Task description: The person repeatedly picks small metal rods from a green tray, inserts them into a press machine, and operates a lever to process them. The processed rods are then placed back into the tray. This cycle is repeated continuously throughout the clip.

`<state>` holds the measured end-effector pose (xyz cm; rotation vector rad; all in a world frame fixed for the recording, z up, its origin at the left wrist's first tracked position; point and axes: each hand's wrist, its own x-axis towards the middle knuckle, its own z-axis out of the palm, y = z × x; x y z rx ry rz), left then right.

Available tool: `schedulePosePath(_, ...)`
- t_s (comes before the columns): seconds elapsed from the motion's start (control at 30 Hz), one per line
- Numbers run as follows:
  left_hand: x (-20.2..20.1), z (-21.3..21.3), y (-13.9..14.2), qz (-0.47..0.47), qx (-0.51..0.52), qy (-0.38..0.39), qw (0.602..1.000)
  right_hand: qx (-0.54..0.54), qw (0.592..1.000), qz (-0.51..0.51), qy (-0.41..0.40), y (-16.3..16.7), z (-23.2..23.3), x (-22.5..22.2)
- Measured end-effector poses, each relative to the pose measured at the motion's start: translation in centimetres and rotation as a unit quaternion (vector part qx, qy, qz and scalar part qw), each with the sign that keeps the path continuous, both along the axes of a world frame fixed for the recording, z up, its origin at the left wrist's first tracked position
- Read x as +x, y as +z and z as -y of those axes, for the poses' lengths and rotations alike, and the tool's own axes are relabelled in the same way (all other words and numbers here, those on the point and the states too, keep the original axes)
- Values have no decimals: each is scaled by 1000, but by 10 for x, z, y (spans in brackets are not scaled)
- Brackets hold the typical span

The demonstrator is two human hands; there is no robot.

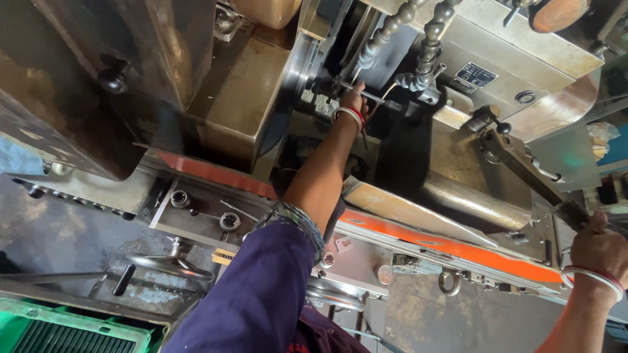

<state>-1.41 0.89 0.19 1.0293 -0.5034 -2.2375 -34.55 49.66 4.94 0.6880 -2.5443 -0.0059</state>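
Observation:
I look down on an oily metal lathe. My left hand point(354, 99), with red and white bangles at the wrist, reaches deep into the machine and grips a thin metal rod point(374, 98) near the chuck area. Two segmented coolant hoses point(425, 39) hang just above it. At the right edge my right hand point(598, 252), also with bangles, is closed around the end of a long dark lever point(523, 170) that runs up to the grey housing point(497, 59).
An orange strip point(445, 245) runs along the machine's front. A handwheel point(171, 265) and a second one point(337, 295) sit below it. A green crate point(65, 330) stands at the bottom left. A large brown guard point(78, 85) fills the upper left.

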Motion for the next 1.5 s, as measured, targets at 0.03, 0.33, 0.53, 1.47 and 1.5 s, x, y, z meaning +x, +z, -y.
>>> schedulePosePath(0.03,0,0,-1,-7,16,0,1000,4,1000,-3,6,-1,-1,0)
schedulePosePath(0.33,1,10,-9,-38,-25,20,999,33,999,-28,9,-2,0,3)
schedulePosePath(0.53,2,13,-9,-80,-31,44,995,57,996,-62,16,-1,5,2)
schedulePosePath(1.47,13,2,-20,-50,102,275,955,320,924,-198,73,10,35,14)
schedulePosePath(1.5,13,4,-20,-21,86,276,957,332,918,-206,71,10,37,14)
